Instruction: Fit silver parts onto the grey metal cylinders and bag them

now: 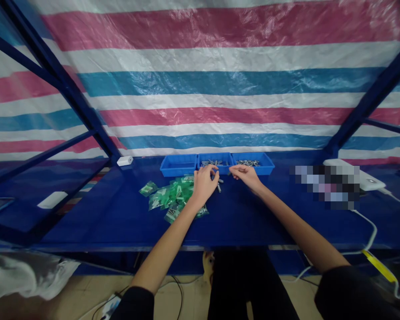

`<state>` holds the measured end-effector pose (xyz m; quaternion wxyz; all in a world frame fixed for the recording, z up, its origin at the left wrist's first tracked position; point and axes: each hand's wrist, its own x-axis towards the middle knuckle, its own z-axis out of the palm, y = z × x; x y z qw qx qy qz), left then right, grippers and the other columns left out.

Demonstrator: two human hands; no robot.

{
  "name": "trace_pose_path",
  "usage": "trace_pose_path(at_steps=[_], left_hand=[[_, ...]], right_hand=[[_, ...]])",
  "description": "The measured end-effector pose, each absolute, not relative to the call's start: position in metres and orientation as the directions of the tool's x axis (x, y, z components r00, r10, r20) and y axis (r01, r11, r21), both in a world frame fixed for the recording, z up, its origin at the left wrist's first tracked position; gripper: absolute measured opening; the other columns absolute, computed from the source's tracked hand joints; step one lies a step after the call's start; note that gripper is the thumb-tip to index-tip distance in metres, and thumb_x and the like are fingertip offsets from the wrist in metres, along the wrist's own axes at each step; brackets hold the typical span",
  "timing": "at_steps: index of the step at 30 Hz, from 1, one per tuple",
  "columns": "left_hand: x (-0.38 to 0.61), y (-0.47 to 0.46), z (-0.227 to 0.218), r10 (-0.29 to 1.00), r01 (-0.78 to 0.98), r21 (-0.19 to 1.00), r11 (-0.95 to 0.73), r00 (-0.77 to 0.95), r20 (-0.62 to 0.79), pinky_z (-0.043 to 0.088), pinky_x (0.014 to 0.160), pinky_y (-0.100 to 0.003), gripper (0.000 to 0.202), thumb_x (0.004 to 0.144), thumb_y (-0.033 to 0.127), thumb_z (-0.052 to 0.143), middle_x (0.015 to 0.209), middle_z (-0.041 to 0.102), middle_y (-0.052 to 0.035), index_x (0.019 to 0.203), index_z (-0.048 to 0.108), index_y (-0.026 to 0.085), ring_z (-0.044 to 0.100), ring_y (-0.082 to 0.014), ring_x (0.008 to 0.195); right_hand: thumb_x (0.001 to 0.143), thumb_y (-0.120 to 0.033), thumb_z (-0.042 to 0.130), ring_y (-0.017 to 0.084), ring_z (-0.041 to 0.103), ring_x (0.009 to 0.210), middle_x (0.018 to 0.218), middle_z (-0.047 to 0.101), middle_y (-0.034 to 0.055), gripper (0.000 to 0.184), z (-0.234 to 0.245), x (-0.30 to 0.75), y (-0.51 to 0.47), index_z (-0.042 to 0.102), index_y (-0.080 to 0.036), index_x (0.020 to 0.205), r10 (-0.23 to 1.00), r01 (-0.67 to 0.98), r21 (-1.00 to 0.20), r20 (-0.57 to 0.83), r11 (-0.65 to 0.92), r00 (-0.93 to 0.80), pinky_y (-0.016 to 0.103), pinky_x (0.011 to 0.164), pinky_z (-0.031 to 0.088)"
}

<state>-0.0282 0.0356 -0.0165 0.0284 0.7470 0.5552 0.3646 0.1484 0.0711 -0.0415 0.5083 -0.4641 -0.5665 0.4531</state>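
My left hand (205, 182) is curled in front of the middle blue tray (216, 156), its fingers pinched on small metal parts that I cannot make out. My right hand (245, 174) reaches forward beside it, fingers pinched together near the right blue tray (253, 158), which holds several small metal pieces. A few loose metal parts (219, 186) lie on the blue table between the hands. Left of my left hand spreads a heap of small green packets (173, 195).
An empty-looking left blue tray (177, 165) sits in the row. A small white box (125, 161) lies at the back left. A white device (370, 180) with a cable rests at the right. Blue frame bars rise on both sides before a striped tarp.
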Motion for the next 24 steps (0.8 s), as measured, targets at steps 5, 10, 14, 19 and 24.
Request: trace_pose_path(at_steps=[5,10,14,19,24], left_hand=[[-0.026,0.035,-0.018,0.871,0.835,0.452,-0.314,0.064,0.487,0.031,0.077,-0.031,0.012,0.082,0.024,0.05,0.074,0.064,0.0018,0.093,0.057,0.024,0.056,-0.0181,0.082],[-0.025,0.035,-0.018,0.882,0.85,0.456,-0.264,0.021,0.471,0.032,0.078,-0.033,0.013,0.081,0.023,0.051,0.076,0.065,0.0001,0.093,0.056,0.023,0.055,-0.0212,0.086],[-0.027,0.035,-0.015,0.891,0.855,0.475,-0.211,-0.032,0.454,0.032,0.08,-0.034,0.014,0.08,0.023,0.051,0.077,0.065,-0.0011,0.093,0.057,0.022,0.056,-0.0222,0.088],[-0.029,0.035,-0.013,0.903,0.849,0.49,-0.198,-0.037,0.428,0.033,0.079,-0.034,0.014,0.079,0.023,0.052,0.077,0.065,-0.0008,0.092,0.057,0.022,0.057,-0.0217,0.087],[-0.028,0.036,-0.017,0.914,0.846,0.486,-0.221,0.006,0.405,0.034,0.079,-0.034,0.013,0.079,0.023,0.052,0.076,0.065,0.0,0.091,0.058,0.022,0.057,-0.0206,0.084]], right_hand=[[0.059,-0.045,0.072,0.012,0.054,0.052,0.057,0.062,0.0012,0.032,-0.038,0.149,0.075,0.068,-0.016,0.073,0.98,0.055,-0.978,0.201,0.2,0.003,0.029,0.057,0.046],[0.065,-0.048,0.067,0.02,0.064,0.076,0.083,0.07,0.0075,0.04,-0.034,0.145,0.073,0.067,-0.019,0.092,0.965,-0.015,-0.969,0.248,0.248,-0.088,0.032,0.067,0.05],[0.068,-0.046,0.066,0.022,0.059,0.103,0.118,0.061,0.0075,0.049,-0.032,0.144,0.07,0.06,-0.025,0.111,0.924,-0.054,-0.95,0.312,0.308,-0.221,0.033,0.08,0.05],[0.069,-0.041,0.066,0.02,0.064,0.078,0.088,0.07,0.0057,0.033,-0.041,0.145,0.065,0.069,-0.021,0.094,0.873,0.302,-0.839,0.346,0.452,-0.345,0.032,0.069,0.049],[0.072,-0.035,0.064,0.019,0.062,0.081,0.092,0.069,0.0029,0.025,-0.054,0.144,0.065,0.069,-0.025,0.094,0.817,0.575,-0.582,0.382,0.576,-0.431,0.031,0.071,0.047]])
